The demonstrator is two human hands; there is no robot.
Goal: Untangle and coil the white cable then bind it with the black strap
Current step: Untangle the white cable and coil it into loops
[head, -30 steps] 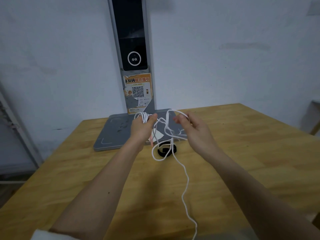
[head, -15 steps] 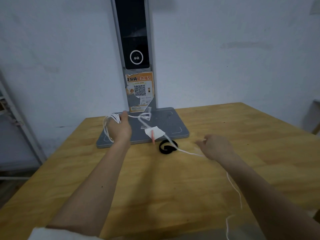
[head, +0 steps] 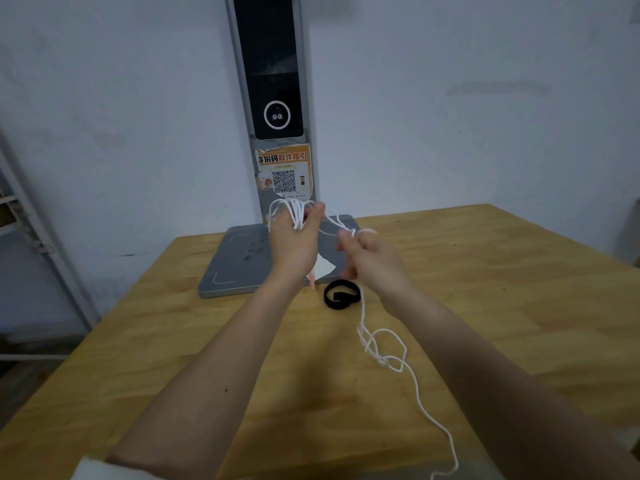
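Both hands are raised above the wooden table [head: 502, 289], close together near the middle of the view. The left hand [head: 294, 244] is held upright with its back toward the camera, fingers and thumb curled around several gathered loops of the white cable [head: 412, 386]; the loops arch over its fingertips at about 12 o'clock from the palm. From that bundle a strand runs toward 4 o'clock to the right hand [head: 372, 261], which pinches the cable between thumb and fingertips, the remaining fingers curled; motion blur softens its outline, so the exact finger placement cannot be told. Below the right hand the cable hangs down past the wrist, falls into a loose tangle of small loops on the table at roughly 6 o'clock from that hand, then trails on toward 5 o'clock to the table's near edge. The black strap [head: 341, 294] lies flat on the table as a curled ring, between the two forearms, at 7 o'clock from the right hand and just in front of the grey base plate [head: 235, 268] of a stand. On that base, partly hidden by the left wrist, sits a white paper tag [head: 323, 266]. A tall grey column [head: 273, 98] with a dark screen rises from the base at 12 o'clock, carrying an orange QR-code sticker [head: 285, 171], against a pale wall [head: 467, 98].
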